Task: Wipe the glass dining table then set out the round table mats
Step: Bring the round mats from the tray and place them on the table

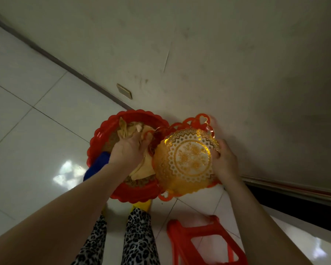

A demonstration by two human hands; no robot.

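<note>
Tilting the gold-patterned bowl aside, right hand gripping its rim, freeing the left hand for grasping yellowish cloth in the red tray.

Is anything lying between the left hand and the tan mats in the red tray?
Nothing visible does. The left hand already rests on the tan round mats inside the red scalloped tray. The gold-patterned bowl, gripped by the right hand, overlaps the tray's right edge and hides part of the mats there.
</note>
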